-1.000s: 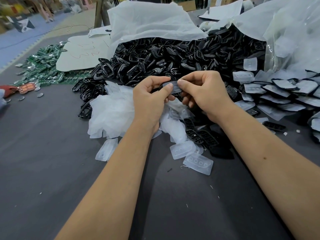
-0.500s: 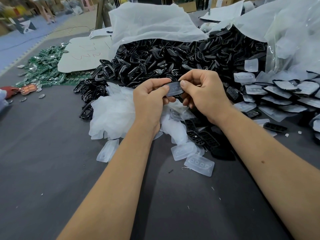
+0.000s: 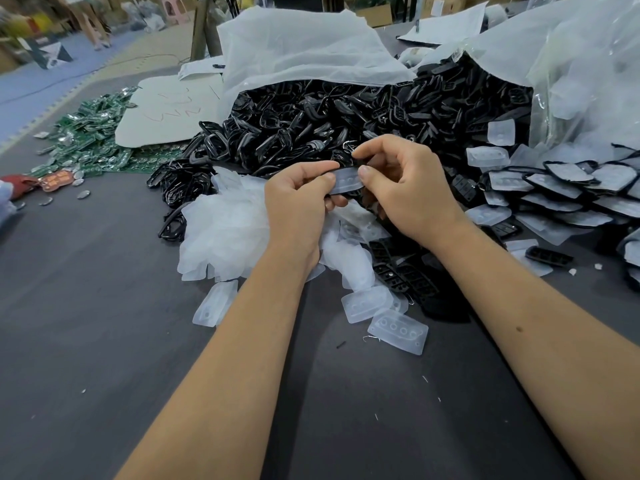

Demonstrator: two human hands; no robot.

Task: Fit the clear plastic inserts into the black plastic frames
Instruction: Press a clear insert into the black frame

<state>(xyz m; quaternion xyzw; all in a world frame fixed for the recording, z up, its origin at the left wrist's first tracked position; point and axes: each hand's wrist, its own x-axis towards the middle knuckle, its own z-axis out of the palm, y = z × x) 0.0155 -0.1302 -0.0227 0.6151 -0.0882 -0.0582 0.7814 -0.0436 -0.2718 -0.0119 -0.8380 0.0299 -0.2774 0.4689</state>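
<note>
Both forearms are reaching forward over the table (image 3: 86,341), meeting above its middle. The left hand (image 3: 298,199) is curling its fingers round the near end of a black frame (image 3: 346,183), thumb lying along the top edge. The right hand (image 3: 405,188) is pinching the other end, its thumb (image 3: 365,172) pressing down on a clear insert (image 3: 346,179) that is lying in the frame; whether it is fully seated cannot be told. The piece is being held in the air, tilted slightly, just above a heap of loose clear inserts (image 3: 225,226).

Directly behind the hands a large pile of black frames (image 3: 311,126) is spilling from an open plastic bag (image 3: 294,53) toward the far edge. Toward the right edge, finished pieces (image 3: 568,192) are lying overlapped in rows, beside a second bag (image 3: 588,81). Near the wrists, a few black parts (image 3: 405,275) and single inserts, one with four round bumps (image 3: 398,332), are lying flat on the table. Near the far left corner, green circuit boards (image 3: 93,133) are lying scattered beside a white sheet (image 3: 166,112).
</note>
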